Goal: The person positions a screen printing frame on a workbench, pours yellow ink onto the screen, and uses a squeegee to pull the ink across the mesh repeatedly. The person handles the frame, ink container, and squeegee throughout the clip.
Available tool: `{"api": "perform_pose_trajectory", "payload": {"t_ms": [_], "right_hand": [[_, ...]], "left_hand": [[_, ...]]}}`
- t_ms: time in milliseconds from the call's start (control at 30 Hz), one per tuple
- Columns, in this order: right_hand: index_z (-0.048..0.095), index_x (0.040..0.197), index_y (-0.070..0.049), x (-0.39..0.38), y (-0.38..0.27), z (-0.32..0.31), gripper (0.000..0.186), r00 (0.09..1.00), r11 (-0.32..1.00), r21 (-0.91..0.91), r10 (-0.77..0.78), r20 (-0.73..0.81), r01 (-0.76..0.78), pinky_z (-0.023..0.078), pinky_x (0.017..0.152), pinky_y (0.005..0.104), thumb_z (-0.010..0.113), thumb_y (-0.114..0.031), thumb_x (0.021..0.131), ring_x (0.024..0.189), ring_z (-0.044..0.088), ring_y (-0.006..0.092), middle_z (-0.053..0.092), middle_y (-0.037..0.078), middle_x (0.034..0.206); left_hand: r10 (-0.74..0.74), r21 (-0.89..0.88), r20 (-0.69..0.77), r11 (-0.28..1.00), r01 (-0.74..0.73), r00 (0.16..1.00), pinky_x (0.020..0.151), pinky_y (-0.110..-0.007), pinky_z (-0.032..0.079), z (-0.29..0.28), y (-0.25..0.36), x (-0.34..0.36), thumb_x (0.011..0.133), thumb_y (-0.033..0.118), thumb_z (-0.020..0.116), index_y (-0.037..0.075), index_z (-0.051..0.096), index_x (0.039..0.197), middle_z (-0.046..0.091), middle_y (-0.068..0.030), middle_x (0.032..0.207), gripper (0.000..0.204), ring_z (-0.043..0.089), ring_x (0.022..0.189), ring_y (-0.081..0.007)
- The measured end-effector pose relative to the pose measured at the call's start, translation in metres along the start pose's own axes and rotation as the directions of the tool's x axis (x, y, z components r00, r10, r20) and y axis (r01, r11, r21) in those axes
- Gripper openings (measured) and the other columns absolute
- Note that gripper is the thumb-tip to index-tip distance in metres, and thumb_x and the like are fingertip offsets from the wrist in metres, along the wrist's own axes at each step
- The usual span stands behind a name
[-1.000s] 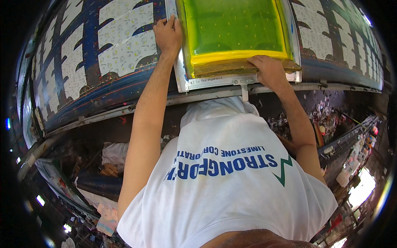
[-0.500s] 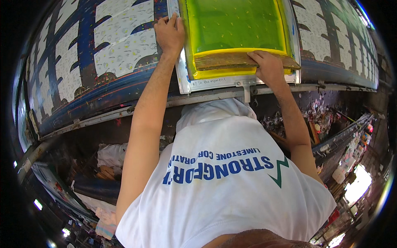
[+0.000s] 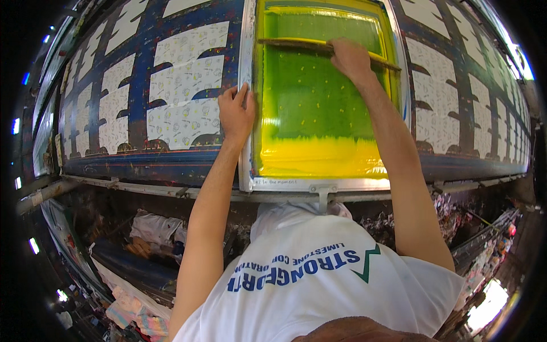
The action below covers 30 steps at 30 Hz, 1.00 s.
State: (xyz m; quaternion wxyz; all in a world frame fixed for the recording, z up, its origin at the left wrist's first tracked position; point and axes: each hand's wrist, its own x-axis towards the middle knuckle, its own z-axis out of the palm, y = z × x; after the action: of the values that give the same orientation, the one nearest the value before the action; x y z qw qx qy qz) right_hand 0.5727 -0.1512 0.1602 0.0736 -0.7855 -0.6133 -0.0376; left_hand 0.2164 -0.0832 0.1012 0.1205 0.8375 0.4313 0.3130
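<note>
A screen printing frame (image 3: 245,165) with a pale metal rim and green mesh (image 3: 319,97) lies on the long table. Across the mesh's far part stands a squeegee (image 3: 296,43), its wooden blade edged in yellow ink. My right hand (image 3: 350,58) is closed around it, right of its middle. At the left rail my left hand (image 3: 236,114) has its thumb on the rim and its other fingers bent beside it; their tips are partly hidden. A broad band of yellow ink (image 3: 319,158) covers the near end of the mesh.
White printed fabric panels (image 3: 185,77) lie in rows left of the frame, with more panels (image 3: 436,97) to the right. A metal rail (image 3: 364,196) with a bracket (image 3: 323,194) runs along the table's near edge. Below it are crumpled cloth (image 3: 156,225) and clutter.
My right hand has pushed the squeegee from the near end to the far part of the mesh, exposing the yellow ink band. My left hand remains at the left rail. The view has shifted.
</note>
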Motion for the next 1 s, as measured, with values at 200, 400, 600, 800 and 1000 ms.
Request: {"api": "perform_pose_trajectory", "payload": {"t_ms": [200, 400, 600, 800, 1000], "right_hand": [[0.075, 0.123, -0.011, 0.112, 0.050, 0.008, 0.037, 0.998, 0.998, -0.060, -0.018, 0.068, 0.022, 0.061, 0.087, 0.0525, 0.072, -0.017, 0.086, 0.104, 0.074, 0.0382, 0.076, 0.018, 0.110], [0.075, 0.116, -0.005, 0.147, 0.074, 0.001, 0.033, 0.995, 0.996, -0.018, -0.091, 0.048, 0.092, 0.062, 0.086, 0.0540, 0.072, -0.021, 0.087, 0.103, 0.075, 0.0404, 0.076, 0.022, 0.107], [0.079, 0.103, -0.004, 0.176, 0.090, 0.003, 0.030, 0.998, 0.998, 0.014, -0.060, 0.025, 0.060, 0.060, 0.085, 0.0534, 0.068, -0.022, 0.081, 0.100, 0.074, 0.0426, 0.077, 0.023, 0.103], [0.080, 0.101, -0.004, 0.186, 0.093, 0.016, 0.031, 0.985, 0.987, -0.040, -0.152, 0.081, 0.155, 0.060, 0.083, 0.0539, 0.069, -0.023, 0.080, 0.097, 0.075, 0.0422, 0.077, 0.024, 0.099], [0.079, 0.103, -0.003, 0.116, 0.064, 0.003, 0.031, 0.955, 0.990, 0.017, -0.139, 0.262, 0.139, 0.061, 0.082, 0.0544, 0.070, -0.023, 0.081, 0.095, 0.075, 0.0427, 0.076, 0.025, 0.097]], "left_hand": [[0.022, 0.060, -0.001, 0.998, -0.022, 1.000, 0.090, -0.045, 0.055, 0.001, 0.001, 0.002, 0.096, 0.021, 0.076, 0.009, 0.078, 0.126, 0.068, -0.0182, 0.120, 0.033, 0.062, 0.106, -0.0350], [0.026, 0.073, 0.021, 0.997, -0.028, 0.999, 0.092, -0.046, 0.053, 0.000, 0.003, 0.001, 0.097, 0.018, 0.076, 0.009, 0.078, 0.127, 0.068, -0.0174, 0.118, 0.031, 0.061, 0.108, -0.0354], [0.015, 0.113, 0.039, 0.993, -0.019, 0.999, 0.093, -0.046, 0.053, -0.001, 0.007, 0.002, 0.097, 0.018, 0.076, 0.009, 0.078, 0.127, 0.068, -0.0167, 0.119, 0.032, 0.061, 0.109, -0.0352], [0.022, 0.112, 0.029, 0.993, -0.025, 0.999, 0.096, -0.046, 0.052, -0.001, 0.007, -0.001, 0.097, 0.019, 0.076, 0.011, 0.078, 0.128, 0.068, -0.0175, 0.120, 0.032, 0.061, 0.109, -0.0354], [0.048, 0.113, 0.017, 0.992, -0.049, 0.999, 0.096, -0.046, 0.051, 0.002, 0.001, 0.000, 0.098, 0.021, 0.075, 0.011, 0.079, 0.126, 0.070, -0.0197, 0.118, 0.031, 0.061, 0.110, -0.0369]]}}
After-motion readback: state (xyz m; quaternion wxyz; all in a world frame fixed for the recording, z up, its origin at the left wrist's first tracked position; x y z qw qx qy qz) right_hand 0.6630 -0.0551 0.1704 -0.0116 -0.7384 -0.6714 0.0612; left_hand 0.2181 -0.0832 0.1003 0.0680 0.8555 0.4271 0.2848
